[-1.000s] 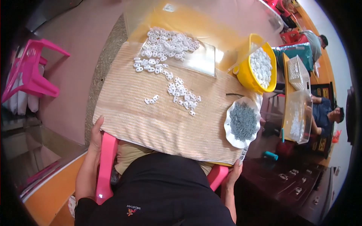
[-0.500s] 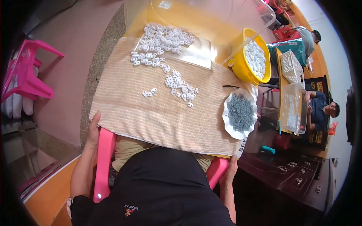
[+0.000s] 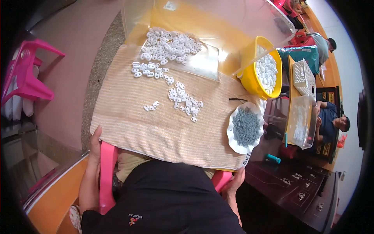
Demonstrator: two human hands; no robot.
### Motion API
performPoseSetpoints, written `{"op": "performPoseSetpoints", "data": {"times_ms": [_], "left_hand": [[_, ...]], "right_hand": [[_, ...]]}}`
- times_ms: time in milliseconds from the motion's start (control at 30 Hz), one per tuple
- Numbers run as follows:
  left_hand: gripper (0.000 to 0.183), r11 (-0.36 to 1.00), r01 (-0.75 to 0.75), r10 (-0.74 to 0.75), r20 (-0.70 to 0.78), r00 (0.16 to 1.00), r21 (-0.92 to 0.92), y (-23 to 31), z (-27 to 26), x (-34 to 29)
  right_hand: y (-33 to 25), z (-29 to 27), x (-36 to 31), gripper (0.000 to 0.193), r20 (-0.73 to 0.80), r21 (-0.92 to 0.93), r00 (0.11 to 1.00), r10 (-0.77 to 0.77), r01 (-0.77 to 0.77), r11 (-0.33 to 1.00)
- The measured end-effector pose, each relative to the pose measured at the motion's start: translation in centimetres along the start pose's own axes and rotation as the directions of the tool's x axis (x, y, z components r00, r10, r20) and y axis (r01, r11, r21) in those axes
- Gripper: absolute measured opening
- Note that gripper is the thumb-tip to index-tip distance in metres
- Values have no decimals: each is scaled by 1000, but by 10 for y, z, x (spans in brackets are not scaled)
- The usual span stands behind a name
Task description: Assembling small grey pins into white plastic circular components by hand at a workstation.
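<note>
My left hand point(image 3: 95, 145) grips the near left corner of a towel-covered tabletop point(image 3: 128, 128), thumb on top and the other fingers hidden. At the near right corner my right hand point(image 3: 235, 181) holds the tabletop's edge, its fingers partly out of sight. Small white plastic pieces with two holes lie on the beige towel: a loose cluster point(image 3: 183, 99) in the middle and a few pieces point(image 3: 151, 106) left of it. A bigger pile point(image 3: 169, 45) lies by and in the clear plastic bin. A scalloped white dish point(image 3: 231, 134) of small grey-blue parts point(image 3: 245, 126) stands at right.
A clear bin point(image 3: 202, 68) lies on its side at the back. Beside it stands a yellow tub point(image 3: 247, 80) of white pieces. Pink chair parts point(image 3: 107, 179) flank my lap, and a pink stool point(image 3: 23, 74) is at left. Another person point(image 3: 331, 121) sits at a table on the right.
The view has shifted, so the table and its contents sit slightly lower. Both hands remain on the near corners, and the pieces keep their arrangement.
</note>
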State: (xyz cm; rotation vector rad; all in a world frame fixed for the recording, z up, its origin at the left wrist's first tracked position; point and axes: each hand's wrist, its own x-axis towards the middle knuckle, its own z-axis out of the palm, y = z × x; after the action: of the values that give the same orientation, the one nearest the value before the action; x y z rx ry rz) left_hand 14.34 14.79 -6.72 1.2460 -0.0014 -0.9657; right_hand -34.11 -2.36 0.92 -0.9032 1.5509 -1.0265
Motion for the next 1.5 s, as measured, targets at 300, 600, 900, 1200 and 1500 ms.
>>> {"op": "performPoseSetpoints", "data": {"times_ms": [300, 600, 900, 1200, 1500], "left_hand": [[56, 995, 86, -82, 64, 995, -49, 10, 15, -8], [57, 986, 128, -115, 113, 987, -111, 9, 18, -4], [55, 997, 64, -69, 174, 982, 33, 43, 18, 9], [45, 939, -39, -18, 163, 987, 342, 67, 45, 31], [40, 906, -167, 97, 193, 976, 389, 60, 44, 34]], "right_hand": [[2, 0, 3, 47, 3, 85, 1000, 9, -9, 996], [14, -17, 12, 45, 32, 123, 998, -45, 41, 992], [20, -27, 31, 48, 3, 10, 999, -37, 37, 999], [22, -14, 52, 49, -69, -224, 960, -271, 250, 942], [19, -5, 54, 51, -71, -153, 948, -310, 297, 943]]}}
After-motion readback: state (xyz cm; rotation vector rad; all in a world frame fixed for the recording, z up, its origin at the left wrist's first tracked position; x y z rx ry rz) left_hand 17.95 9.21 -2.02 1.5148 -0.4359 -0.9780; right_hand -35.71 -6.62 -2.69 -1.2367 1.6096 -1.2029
